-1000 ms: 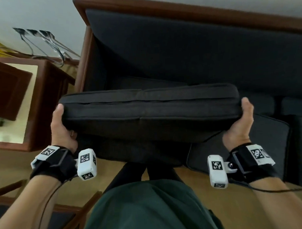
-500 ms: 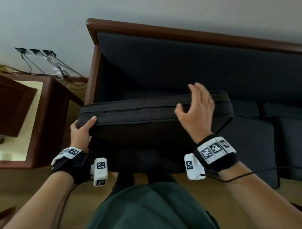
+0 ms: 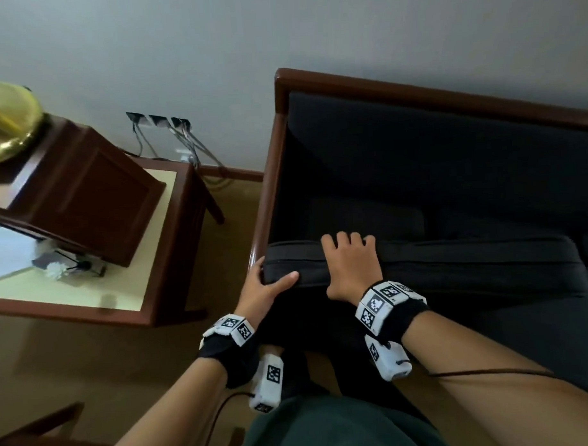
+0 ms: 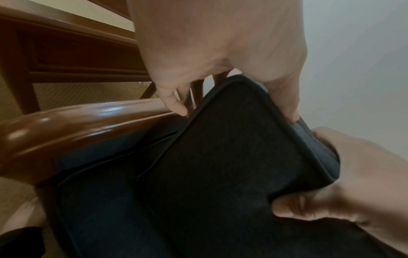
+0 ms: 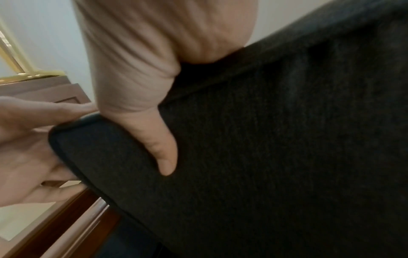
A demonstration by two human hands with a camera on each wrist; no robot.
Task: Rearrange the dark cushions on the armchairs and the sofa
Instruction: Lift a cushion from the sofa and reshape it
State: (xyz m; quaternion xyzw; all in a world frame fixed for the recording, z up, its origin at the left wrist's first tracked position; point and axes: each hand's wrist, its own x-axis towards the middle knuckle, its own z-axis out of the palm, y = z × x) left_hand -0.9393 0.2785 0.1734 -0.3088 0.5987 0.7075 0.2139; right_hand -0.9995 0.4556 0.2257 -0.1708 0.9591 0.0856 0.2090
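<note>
cushion (image 3: pixel 454 270), dark, thick, piped edges, stands on edge, both hands' grip grasping it.

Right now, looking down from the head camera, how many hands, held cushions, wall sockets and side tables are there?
Hands: 2, left hand and right hand
Held cushion: 1
Wall sockets: 3
Side table: 1
Total: 7

Wooden armrest (image 3: pixel 263 204) tight against cushion (image 3: pixel 454 267)
</note>
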